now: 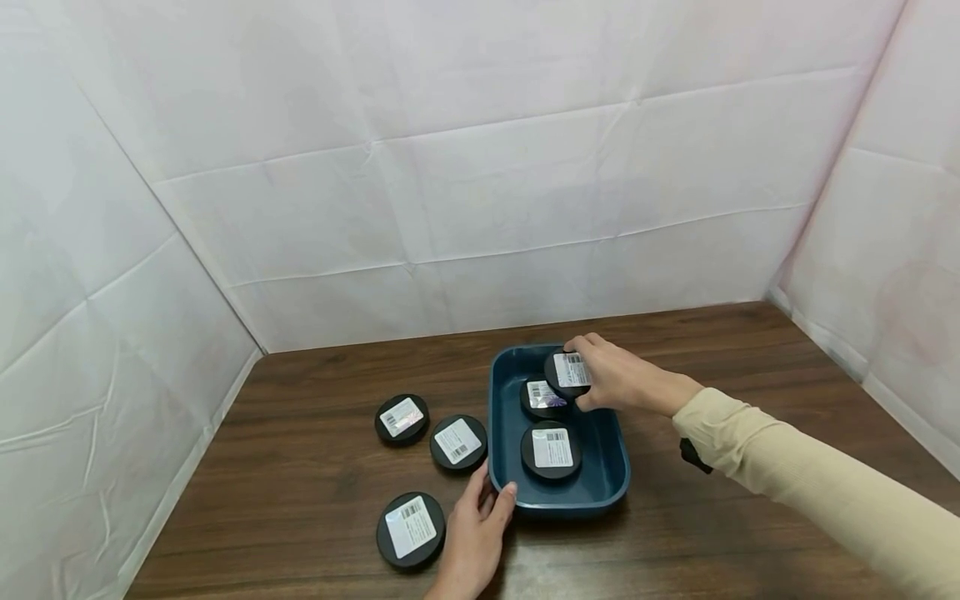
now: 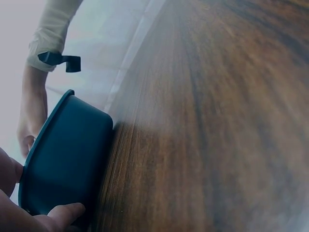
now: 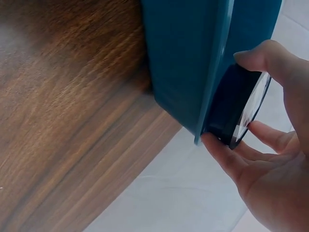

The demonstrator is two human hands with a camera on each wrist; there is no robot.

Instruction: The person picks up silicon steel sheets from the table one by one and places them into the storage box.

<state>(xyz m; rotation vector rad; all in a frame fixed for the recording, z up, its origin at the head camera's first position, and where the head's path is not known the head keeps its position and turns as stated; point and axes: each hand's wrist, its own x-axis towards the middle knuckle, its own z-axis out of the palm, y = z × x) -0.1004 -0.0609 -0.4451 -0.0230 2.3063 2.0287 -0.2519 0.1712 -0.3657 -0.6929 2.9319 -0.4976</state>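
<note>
My right hand (image 1: 611, 375) grips a black round disc (image 1: 570, 372) with a white barcode label, thumb on one side and fingers on the other. This disc is tilted at the far right rim of a dark blue rectangular bin (image 1: 615, 458), as the right wrist view also shows. Inside the bin lie two more labelled discs, a far one (image 1: 542, 397) partly overlapped by the held disc and a near one (image 1: 551, 452). My left hand (image 1: 474, 533) holds the bin's near left corner, its thumb (image 2: 67, 215) against the outer wall.
On the brown wooden table (image 1: 300, 467), left of the bin, lie three labelled black discs: a far one (image 1: 402, 419), one beside the bin (image 1: 458, 443) and a near one (image 1: 410, 532). White sheeting (image 1: 487, 192) rises behind the table and at both sides.
</note>
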